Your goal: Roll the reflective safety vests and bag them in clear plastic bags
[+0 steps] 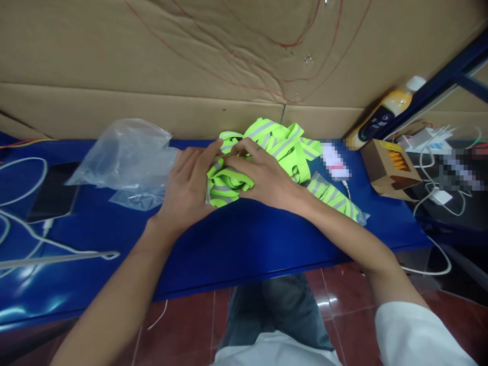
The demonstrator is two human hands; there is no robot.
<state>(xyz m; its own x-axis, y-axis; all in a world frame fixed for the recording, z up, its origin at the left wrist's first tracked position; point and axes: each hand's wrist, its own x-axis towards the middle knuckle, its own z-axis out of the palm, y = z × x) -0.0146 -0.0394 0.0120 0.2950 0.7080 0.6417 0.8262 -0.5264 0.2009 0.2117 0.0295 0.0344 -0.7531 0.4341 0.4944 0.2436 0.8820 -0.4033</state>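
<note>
Left hand: we are seeing the left hand [187,187] lying palm down on the blue surface [244,244], its fingers curling over the near left edge of a folded bundle of neon-yellow reflective straps [225,184]; the grip is closing on the bundle, with the fingertips reaching its top.
Right hand: the right hand [263,178] is pressing down on the same bundle from the right, fingers bent and clamping on the fabric, its fingertips meeting those of the left hand.
Strap bundle: it is sitting on the surface between the two hands, near the middle of the view, close to the cardboard wall [190,61].
Loose straps: we are noticing more of the same neon-yellow webbing with grey stripes [284,142] piling just behind the right hand.
Bagged straps: a packed strap set in clear plastic [337,199] is lying just right of the right wrist.
Empty bag: a crumpled clear plastic bag [125,155] is resting just left of the left hand.
Left side: a dark phone [53,195] with a white cable [23,223] is lying well apart.
Right side: a small brown carton [391,168] and a yellow bottle [385,114] are standing at the far right.
</note>
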